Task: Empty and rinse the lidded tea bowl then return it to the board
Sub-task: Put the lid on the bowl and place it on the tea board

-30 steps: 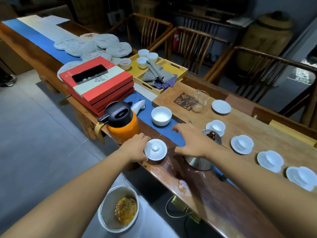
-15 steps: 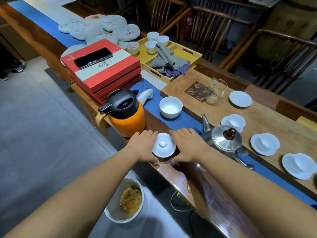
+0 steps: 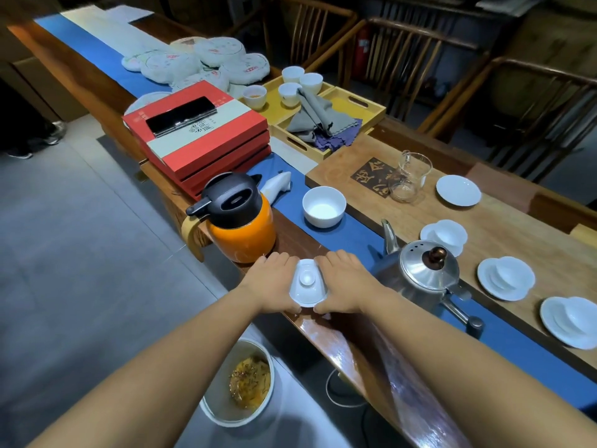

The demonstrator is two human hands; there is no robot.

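Lidded tea bowl (image 3: 307,282) between both hands' fingers (image 3: 326,260)

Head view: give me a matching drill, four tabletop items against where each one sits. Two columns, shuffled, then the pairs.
Items
1. lidded tea bowl
2. phone
3. grey cloth
4. glass pitcher

Places
A. on the wooden board
B. on top of the red boxes
C. between the left hand and the right hand
D. in the yellow tray

Pairs: 1-C, 2-B, 3-D, 4-A
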